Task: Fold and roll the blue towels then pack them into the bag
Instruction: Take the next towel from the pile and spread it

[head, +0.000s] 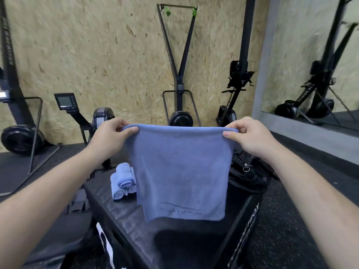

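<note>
Now my left hand (111, 131) and right hand (245, 133) pinch the blue towel's (180, 171) top corners mid-frame above the surface (124, 214); I should keep the edge taut and level before folding.

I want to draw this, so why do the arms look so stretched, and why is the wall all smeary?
Head view: the wide-angle lens stretches the forearms toward the corners; the pale chipboard wall looks smeared by motion blur; the blue terry towel, pinched by the left hand and right hand, looks sharper; the light is soft and even, without glare.
</note>
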